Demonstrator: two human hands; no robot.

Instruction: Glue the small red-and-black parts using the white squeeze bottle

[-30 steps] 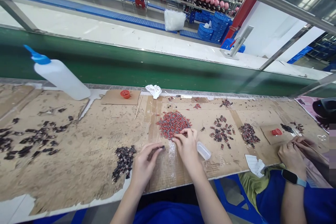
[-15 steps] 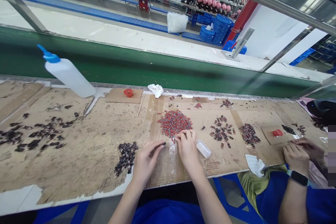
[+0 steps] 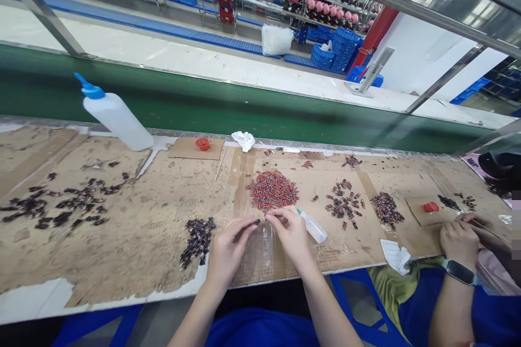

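Observation:
My left hand point(image 3: 231, 245) is closed in a pinch around a small black part point(image 3: 257, 222) just in front of the pile. Close to its right, the thumb and fingers of my right hand point(image 3: 290, 232) pinch a tiny reddish part, mostly covered by the fingertips. A heap of small red and grey parts point(image 3: 273, 190) lies right beyond both hands. Left of my left hand is a pile of small black parts point(image 3: 197, 241). Beside my right hand a small clear bottle point(image 3: 315, 227) lies on its side, its teal tip partly covered.
A large white squeeze bottle point(image 3: 119, 119) leans at the back left. Near it are a red cap point(image 3: 202, 144), a thin stick point(image 3: 221, 164) and crumpled tissue point(image 3: 243, 141). More small parts point(image 3: 345, 200) lie to the right, where a co-worker's hands point(image 3: 459, 241) work.
My right hand has drawn back from the heap's edge toward my left fingertips, holding a tiny reddish part. My left hand keeps its pinch. The view has shifted slightly.

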